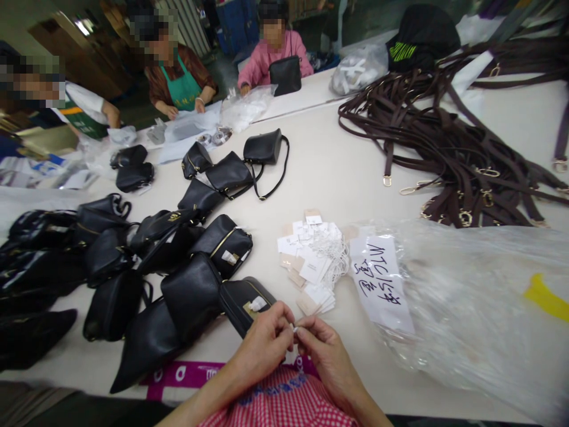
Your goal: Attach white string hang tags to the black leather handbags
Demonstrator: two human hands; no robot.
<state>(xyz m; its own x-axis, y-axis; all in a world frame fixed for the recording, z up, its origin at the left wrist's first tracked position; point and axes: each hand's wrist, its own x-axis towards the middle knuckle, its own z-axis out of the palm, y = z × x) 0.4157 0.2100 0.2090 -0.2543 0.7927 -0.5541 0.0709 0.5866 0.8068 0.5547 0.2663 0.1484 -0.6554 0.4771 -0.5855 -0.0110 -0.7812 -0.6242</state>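
Note:
My left hand [271,333] and my right hand [320,343] meet close to my body at the table's front edge. Both are closed in a pinch at a small white piece [295,330], too small to tell what it is. Just beyond my left hand lies a black handbag [242,299] with a white-wrapped part on its front; the hand covers its near corner. A pile of white and beige hang tags [313,267] with white strings [334,255] is spread on the table beyond my fingers.
Several black bags [191,296] crowd the left side. Dark brown straps [444,142] with gold buckles are heaped back right. Clear plastic bags [466,314] and a handwritten paper [377,281] lie at right. Several people [186,83] work across the table [320,160].

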